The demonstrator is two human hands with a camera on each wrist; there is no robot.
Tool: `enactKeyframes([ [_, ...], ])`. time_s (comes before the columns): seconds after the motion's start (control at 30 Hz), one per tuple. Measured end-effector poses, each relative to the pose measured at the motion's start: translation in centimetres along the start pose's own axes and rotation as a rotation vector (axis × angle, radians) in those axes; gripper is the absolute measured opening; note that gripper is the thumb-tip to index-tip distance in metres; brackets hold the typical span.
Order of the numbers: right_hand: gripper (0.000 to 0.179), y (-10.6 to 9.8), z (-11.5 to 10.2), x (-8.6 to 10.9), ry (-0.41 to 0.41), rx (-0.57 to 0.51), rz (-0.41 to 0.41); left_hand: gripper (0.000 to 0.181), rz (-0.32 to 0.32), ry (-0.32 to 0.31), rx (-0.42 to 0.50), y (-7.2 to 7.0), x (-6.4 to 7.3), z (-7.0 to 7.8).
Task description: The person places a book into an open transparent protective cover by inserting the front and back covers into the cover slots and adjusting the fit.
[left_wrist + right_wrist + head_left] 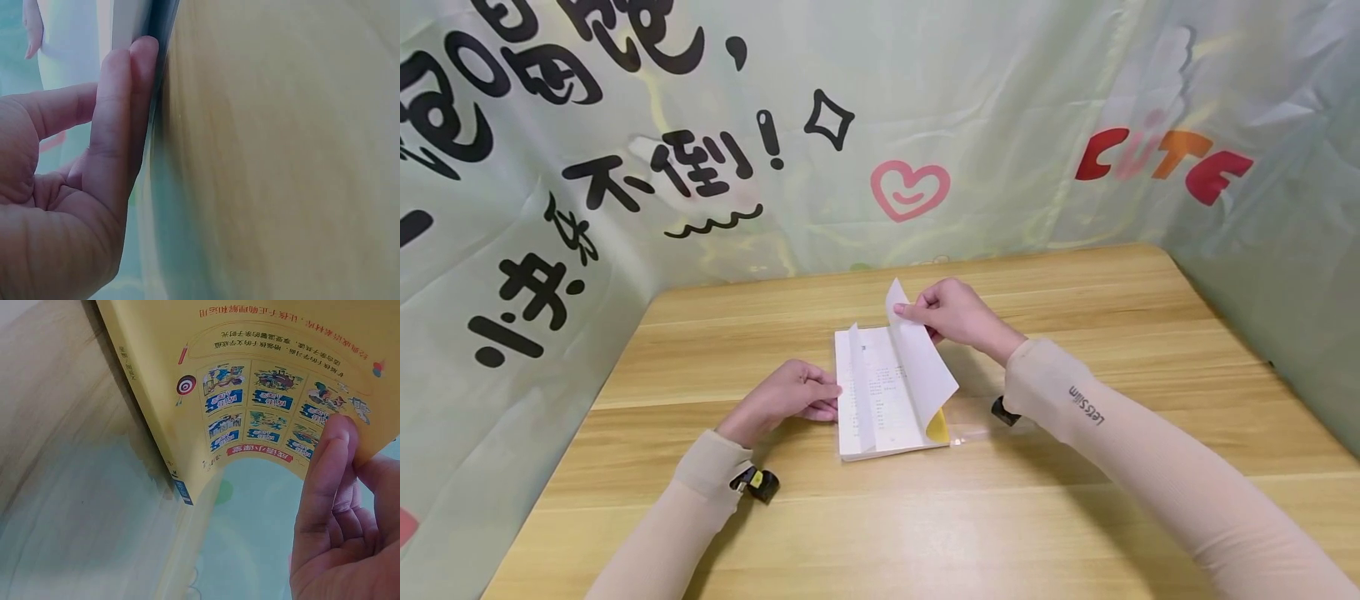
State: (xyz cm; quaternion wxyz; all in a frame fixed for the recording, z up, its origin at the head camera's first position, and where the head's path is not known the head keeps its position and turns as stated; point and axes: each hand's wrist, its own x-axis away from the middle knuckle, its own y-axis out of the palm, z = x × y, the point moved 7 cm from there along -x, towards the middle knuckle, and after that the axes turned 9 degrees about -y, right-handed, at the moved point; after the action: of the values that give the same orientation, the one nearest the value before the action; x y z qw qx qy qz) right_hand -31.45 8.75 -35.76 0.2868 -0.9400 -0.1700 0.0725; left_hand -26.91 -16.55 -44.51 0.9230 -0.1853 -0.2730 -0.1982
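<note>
A book [887, 400] lies open on the table, printed text on its pages and a narrow strip of another leaf standing up at the left. My right hand [958, 315] pinches the raised white leaf and cover near the top edge, thumb on the white side. In the right wrist view, the fingers of my right hand [337, 519] press the yellow outer cover [250, 337], which bears small pictures and printed text. My left hand [797, 392] touches the book's left edge; in the left wrist view its fingers [112, 119] lie nearly straight against that edge.
The wooden table [700, 358] runs back to a pale green cloth [1000, 100] with black lettering and a pink heart [910, 192]. Cloth also hangs at both sides. A dark wrist camera [763, 485] sits on the left sleeve, another [1003, 412] on the right.
</note>
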Motion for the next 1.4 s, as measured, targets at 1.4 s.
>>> enactKeyframes([
  [1.4, 0.040, 0.1, 2.1, 0.4, -0.025, 0.019, -0.012, 0.053, 0.264, 0.763, -1.031, 6.6, 3.2, 6.4],
])
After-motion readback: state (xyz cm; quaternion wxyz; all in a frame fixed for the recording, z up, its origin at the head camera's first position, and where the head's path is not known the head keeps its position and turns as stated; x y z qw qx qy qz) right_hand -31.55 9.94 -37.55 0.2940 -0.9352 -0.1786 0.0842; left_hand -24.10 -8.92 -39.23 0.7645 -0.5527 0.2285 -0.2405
